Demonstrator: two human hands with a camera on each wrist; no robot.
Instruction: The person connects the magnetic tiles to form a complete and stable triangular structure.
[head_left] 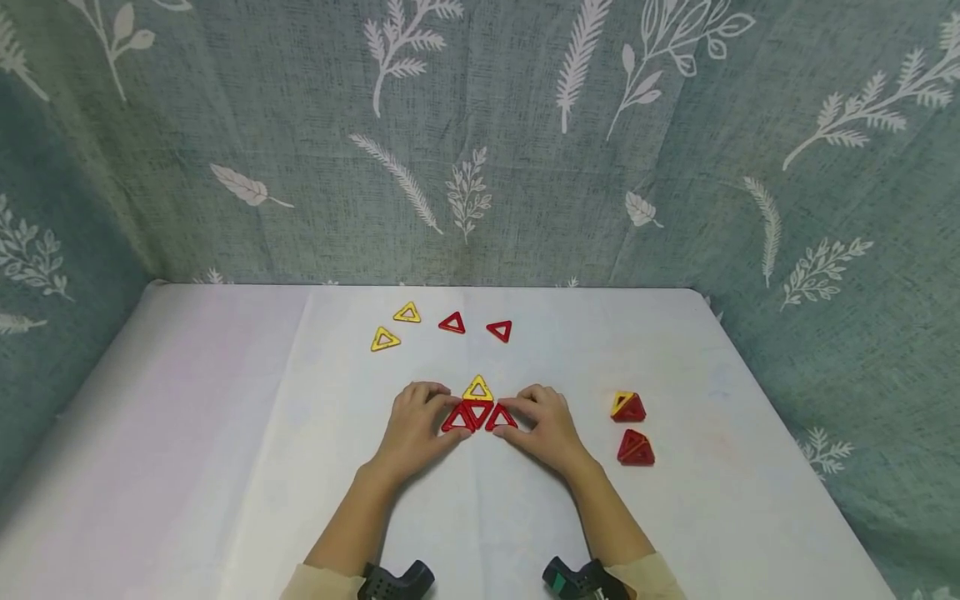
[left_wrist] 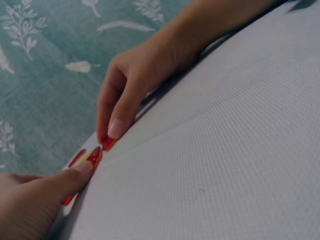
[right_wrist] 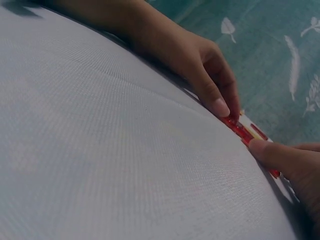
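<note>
At frame centre, the fingers of the left hand [head_left: 418, 422] pinch the left red triangle [head_left: 450, 418] against the middle red triangle [head_left: 477, 403]; those of the right hand [head_left: 546, 423] pinch the right red triangle [head_left: 492, 417]. Joining seems the step; next likely calls for closing its slight gap.

I face grey-green curtain [head_left: 300, 108] across top of frame, running down left and right edges too. White prints on it: broad leaf [head_left: 242, 185] upper left, curved frond [head_left: 405, 182] upper centre, smaller leaf [head_left: 641, 210] right of centre. White table [head_left: 172, 467] fills lower part, woven-looking in wrist views, faint pinkish tint at left.
</note>
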